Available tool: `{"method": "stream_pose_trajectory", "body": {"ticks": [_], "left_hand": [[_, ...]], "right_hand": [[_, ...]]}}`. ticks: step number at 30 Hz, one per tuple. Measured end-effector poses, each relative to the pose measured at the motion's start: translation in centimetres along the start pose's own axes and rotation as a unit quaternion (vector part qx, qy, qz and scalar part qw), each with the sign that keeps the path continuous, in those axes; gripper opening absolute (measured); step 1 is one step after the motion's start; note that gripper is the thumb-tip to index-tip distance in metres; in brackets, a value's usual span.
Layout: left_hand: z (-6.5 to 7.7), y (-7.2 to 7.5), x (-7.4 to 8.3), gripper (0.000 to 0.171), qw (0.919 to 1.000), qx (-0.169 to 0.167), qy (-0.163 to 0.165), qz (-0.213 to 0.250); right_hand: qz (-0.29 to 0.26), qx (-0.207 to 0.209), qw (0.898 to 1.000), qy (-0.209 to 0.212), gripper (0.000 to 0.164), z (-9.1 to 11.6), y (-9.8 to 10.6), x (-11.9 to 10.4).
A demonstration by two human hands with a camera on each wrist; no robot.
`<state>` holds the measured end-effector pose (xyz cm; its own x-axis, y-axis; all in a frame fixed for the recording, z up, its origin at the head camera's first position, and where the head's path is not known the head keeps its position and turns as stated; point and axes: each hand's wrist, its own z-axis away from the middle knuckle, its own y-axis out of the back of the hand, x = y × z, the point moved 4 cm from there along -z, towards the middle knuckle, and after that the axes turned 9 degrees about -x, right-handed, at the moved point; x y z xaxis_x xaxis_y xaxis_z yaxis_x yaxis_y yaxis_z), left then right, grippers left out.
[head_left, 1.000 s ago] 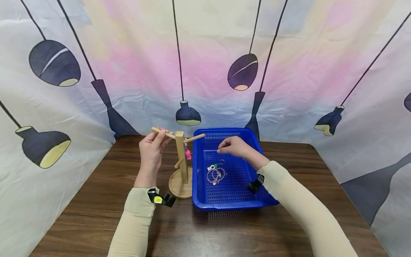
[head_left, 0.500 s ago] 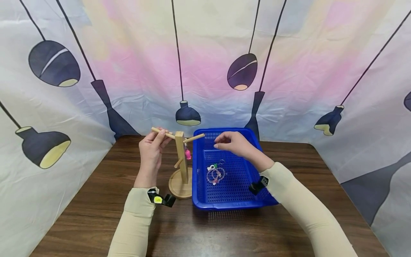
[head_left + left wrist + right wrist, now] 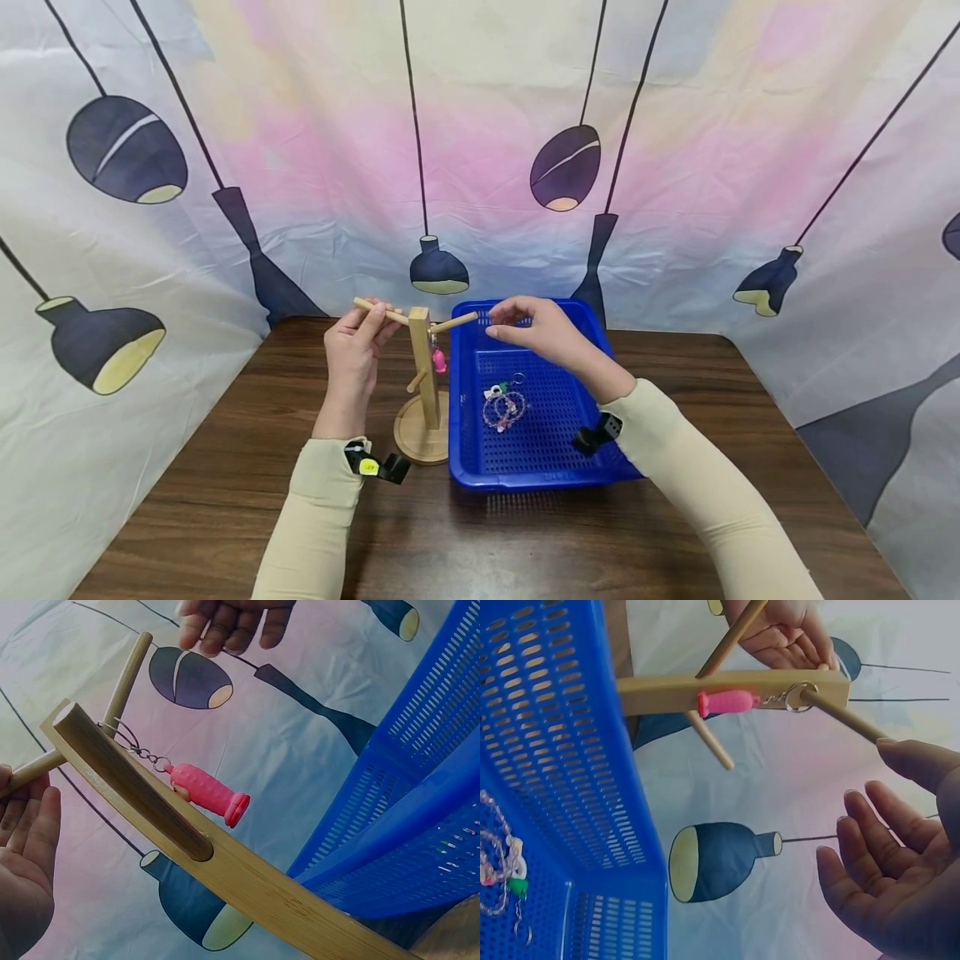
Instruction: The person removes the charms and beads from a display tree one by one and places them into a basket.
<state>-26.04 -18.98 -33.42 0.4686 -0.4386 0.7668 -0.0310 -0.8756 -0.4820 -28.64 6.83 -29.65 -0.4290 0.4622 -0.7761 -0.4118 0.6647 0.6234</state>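
A wooden peg stand (image 3: 426,375) with a round base stands upright on the table. My left hand (image 3: 354,346) pinches its upper left peg between thumb and fingers. From the upper right peg (image 3: 847,720) hangs a pink bottle-shaped keychain (image 3: 729,702), its metal ring (image 3: 801,697) looped round the peg near the post. My right hand (image 3: 536,329) is by the tip of that peg, above the basket, its fingers loosely bent and apart with nothing between them. In the right wrist view its thumb (image 3: 911,759) overlaps the peg tip.
Right of the stand sits a blue plastic basket (image 3: 551,481), close against its base. Inside lie beaded bracelets (image 3: 504,410) and a keychain with a green and white charm (image 3: 497,390). A printed cloth (image 3: 495,167) hangs behind the brown wooden table (image 3: 247,433).
My right hand has risen and moved left from over the basket to the right peg's tip, and its thumb and fingers have parted. My left hand has stayed on its peg.
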Motion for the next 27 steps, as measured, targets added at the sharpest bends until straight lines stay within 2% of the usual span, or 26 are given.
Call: {"method": "stream_pose_trajectory", "body": {"ticks": [11, 21, 27], "left_hand": [[0.0, 0.0, -0.2, 0.02, 1.0, -0.004, 0.0, -0.002], [-0.3, 0.0, -0.3, 0.02, 0.9999, -0.003, 0.008, 0.01], [-0.6, 0.1, -0.3, 0.023, 0.9994, -0.012, 0.026, 0.02]], "right_hand": [[-0.045, 0.023, 0.998, 0.025, 0.028, -0.8, -0.8, -1.4], [-0.072, 0.042, 0.996, 0.028, 0.021, -1.5, -1.3, -1.1], [-0.081, 0.036, 0.995, 0.039, 0.016, -1.8, -1.2, -1.3]]}}
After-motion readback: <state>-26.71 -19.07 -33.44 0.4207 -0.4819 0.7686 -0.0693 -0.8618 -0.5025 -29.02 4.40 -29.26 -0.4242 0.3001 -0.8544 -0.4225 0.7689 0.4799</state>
